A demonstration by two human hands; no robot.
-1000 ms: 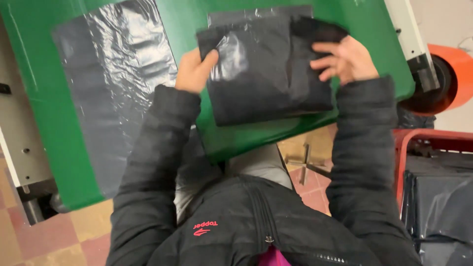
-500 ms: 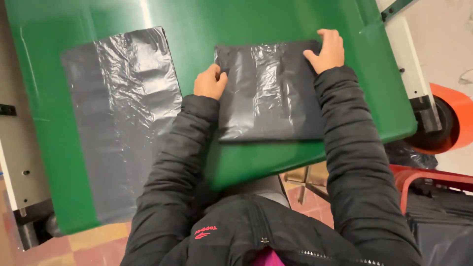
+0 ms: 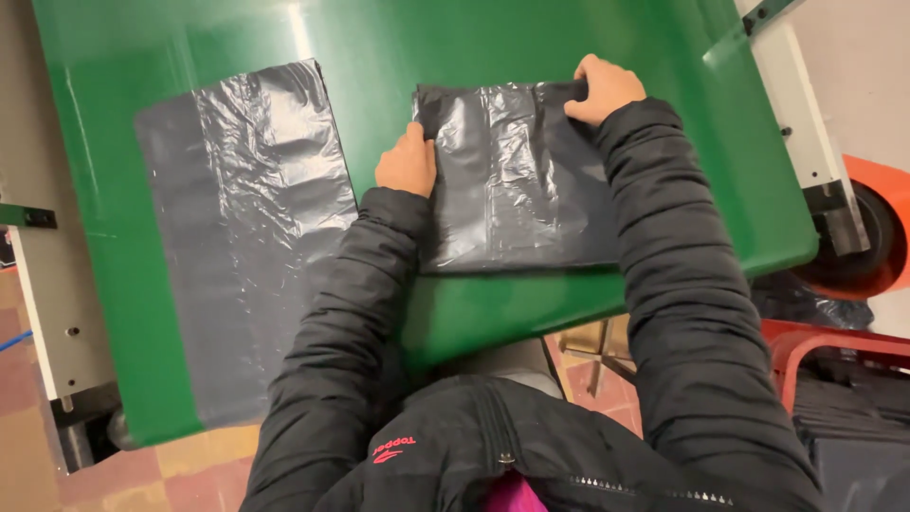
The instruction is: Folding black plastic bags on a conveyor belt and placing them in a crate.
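Black plastic, a folded bag (image 3: 517,180), is lying flat on the green counter (image 3: 569,38), the left hand (image 3: 408,163) pressing its near-left edge while the right hand (image 3: 603,89) is pinching its far corner, beside a second flat bag (image 3: 242,218).

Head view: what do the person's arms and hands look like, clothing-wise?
Both arms are in a black puffy quilted jacket with long sleeves ending at the wrists. The left hand and right hand are bare: no gloves, no rings or watch visible. The jacket has a small red emblem on the chest and a front zip.
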